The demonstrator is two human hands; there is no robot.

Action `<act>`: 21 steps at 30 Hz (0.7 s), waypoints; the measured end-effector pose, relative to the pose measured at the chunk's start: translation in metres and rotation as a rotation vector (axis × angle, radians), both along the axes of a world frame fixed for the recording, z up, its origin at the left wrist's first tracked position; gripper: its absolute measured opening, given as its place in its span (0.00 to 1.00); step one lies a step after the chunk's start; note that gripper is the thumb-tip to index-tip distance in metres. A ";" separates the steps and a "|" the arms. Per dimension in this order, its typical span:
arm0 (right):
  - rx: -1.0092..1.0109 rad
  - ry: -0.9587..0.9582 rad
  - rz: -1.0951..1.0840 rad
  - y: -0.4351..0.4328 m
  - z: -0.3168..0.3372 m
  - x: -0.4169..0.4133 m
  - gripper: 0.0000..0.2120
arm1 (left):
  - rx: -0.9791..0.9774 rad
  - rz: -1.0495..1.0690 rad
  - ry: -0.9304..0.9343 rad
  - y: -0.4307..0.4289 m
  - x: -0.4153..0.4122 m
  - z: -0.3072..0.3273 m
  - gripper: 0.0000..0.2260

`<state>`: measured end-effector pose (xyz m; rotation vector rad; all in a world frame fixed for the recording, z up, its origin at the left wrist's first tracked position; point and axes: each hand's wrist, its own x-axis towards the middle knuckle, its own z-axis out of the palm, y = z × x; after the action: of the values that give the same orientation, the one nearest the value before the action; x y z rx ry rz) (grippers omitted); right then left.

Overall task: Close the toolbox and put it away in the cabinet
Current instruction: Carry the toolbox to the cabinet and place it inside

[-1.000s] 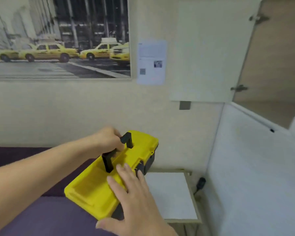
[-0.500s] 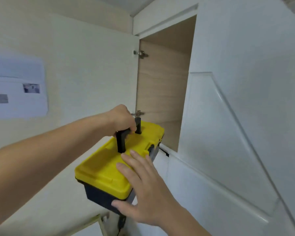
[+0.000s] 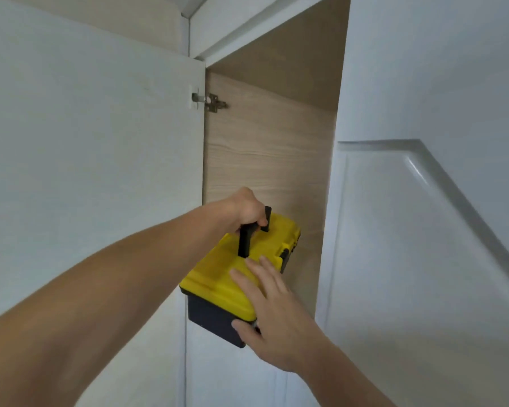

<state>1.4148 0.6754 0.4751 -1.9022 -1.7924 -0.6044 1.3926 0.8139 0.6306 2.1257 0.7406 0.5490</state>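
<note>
The toolbox (image 3: 218,286) has a yellow lid, shut, over a dark body, and hangs in the air at the mouth of the open cabinet (image 3: 265,160). My left hand (image 3: 247,210) grips its black handle from above. My right hand (image 3: 265,304) lies flat against the near right corner of the box, fingers spread over the lid and thumb on the dark side. The far end of the box points into the wood-lined cabinet interior. The cabinet's floor is hidden behind the box.
The white cabinet door (image 3: 94,160) stands open to the left, hung on a metal hinge (image 3: 209,101). A white panelled door (image 3: 429,230) bounds the opening on the right. A white frame edge (image 3: 247,27) runs above it.
The toolbox has risen from above the small table up to the open cabinet's mouth, and my view has swung up and right. Both hands kept their hold.
</note>
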 end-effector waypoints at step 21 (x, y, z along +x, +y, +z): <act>-0.301 0.210 -0.855 0.123 -0.005 0.140 0.33 | 0.144 -0.476 0.122 0.089 0.251 -0.044 0.05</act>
<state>1.5551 0.7981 0.4697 -2.8163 -0.9147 -0.3760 1.6431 0.9026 0.5864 2.3794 0.2427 0.2214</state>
